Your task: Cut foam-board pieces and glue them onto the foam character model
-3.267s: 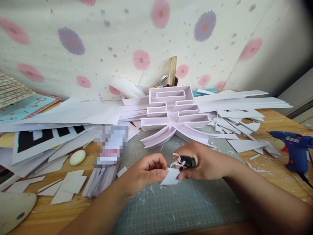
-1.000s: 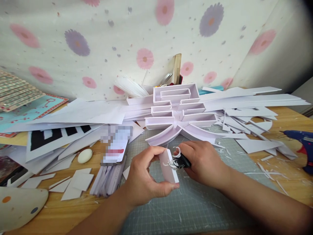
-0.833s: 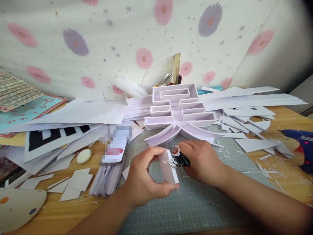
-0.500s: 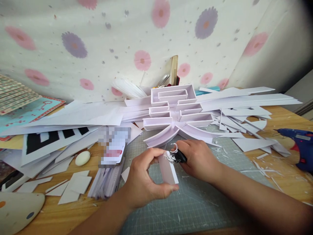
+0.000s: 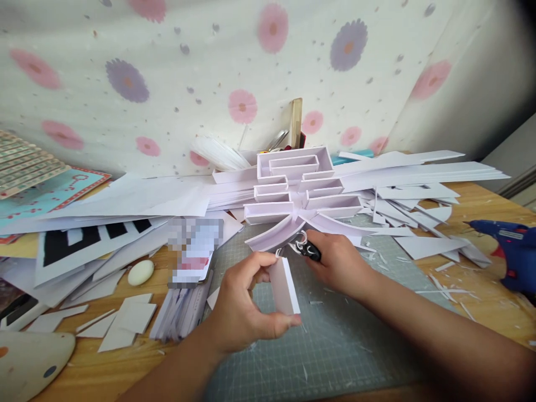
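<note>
Between its thumb and fingers, my left hand [image 5: 247, 304] holds a small white board piece [image 5: 285, 287] upright by its ends, above the green cutting mat [image 5: 335, 346]. My right hand [image 5: 341, 259] is closed around a black cutter [image 5: 310, 250], just up and right of the piece and apart from it. Curled white shavings [image 5: 299, 240] cling to the cutter's tip; its blade is hard to make out. Beyond both hands stands a white walled board structure [image 5: 299, 195] with straight compartments and two curved arms at its near end.
White sheets and strips lie left and right of the structure. On the left are a phone [image 5: 201, 251], a white egg-shaped object [image 5: 141, 272] and board offcuts [image 5: 128, 324]. A blue glue gun [image 5: 513, 251] rests at the right edge.
My right hand has moved up with the cutter, away from the white piece. Most of the shavings have left the piece's top edge with it. The view has shifted slightly.
</note>
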A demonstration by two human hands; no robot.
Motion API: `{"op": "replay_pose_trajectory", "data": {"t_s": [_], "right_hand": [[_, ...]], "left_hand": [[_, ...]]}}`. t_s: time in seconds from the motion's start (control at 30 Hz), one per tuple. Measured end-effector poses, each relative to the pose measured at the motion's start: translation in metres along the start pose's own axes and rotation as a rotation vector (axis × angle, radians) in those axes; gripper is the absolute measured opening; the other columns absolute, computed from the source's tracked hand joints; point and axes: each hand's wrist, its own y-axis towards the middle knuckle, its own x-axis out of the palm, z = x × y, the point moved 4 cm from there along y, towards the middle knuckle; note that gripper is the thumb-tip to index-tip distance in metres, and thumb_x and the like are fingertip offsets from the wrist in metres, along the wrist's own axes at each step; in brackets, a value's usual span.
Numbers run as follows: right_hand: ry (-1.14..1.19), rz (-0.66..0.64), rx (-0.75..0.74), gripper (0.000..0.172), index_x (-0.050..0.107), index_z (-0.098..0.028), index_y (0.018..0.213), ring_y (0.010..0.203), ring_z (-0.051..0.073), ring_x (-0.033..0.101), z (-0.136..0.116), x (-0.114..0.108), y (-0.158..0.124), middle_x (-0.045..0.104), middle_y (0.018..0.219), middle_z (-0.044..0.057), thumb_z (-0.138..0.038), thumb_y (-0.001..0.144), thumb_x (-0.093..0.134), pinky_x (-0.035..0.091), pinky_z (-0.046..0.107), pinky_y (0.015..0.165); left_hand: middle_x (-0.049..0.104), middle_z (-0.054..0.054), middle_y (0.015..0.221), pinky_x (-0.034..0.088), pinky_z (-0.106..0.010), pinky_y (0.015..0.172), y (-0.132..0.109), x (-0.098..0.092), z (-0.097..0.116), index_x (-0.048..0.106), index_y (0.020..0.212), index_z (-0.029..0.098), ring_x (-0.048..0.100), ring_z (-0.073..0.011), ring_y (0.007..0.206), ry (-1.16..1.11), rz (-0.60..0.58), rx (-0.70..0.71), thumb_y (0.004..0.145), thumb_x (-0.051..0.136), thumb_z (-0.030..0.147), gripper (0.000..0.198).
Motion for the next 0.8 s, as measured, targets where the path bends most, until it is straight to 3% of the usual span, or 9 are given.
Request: {"op": "replay_pose_trajectory", "data": {"t_s": [0.27, 0.8], "right_hand": [[0.006, 0.043, -0.259, 0.01, 0.053, -0.019, 0.077, 0.056, 0.016, 0.054, -0.023, -0.005, -0.015, 0.059, 0.064, 0.0, -0.012, 0.07, 0.051, 0.028, 0.026, 0.053], [-0.101, 0.094, -0.258, 0.014, 0.052, -0.019, 0.075, 0.056, 0.015, 0.053, -0.023, -0.001, -0.012, 0.061, 0.065, 0.001, -0.008, 0.066, 0.052, 0.025, 0.026, 0.053]], "left_hand": [[0.066, -0.001, 0.086, 0.051, -0.026, 0.078, 0.002, -0.002, -0.003, 0.062, 0.098, 0.018, 0.062, -0.0176, 0.079, -0.117, 0.011, 0.004, 0.049, 0.087, 0.023, 0.055], [0.063, 0.001, 0.08, 0.047, -0.022, 0.064, 0.0, -0.003, 0.0, 0.062, 0.095, 0.02, 0.059, -0.0157, 0.072, 0.028, 0.018, 0.017, 0.049, 0.085, 0.024, 0.051]]}}
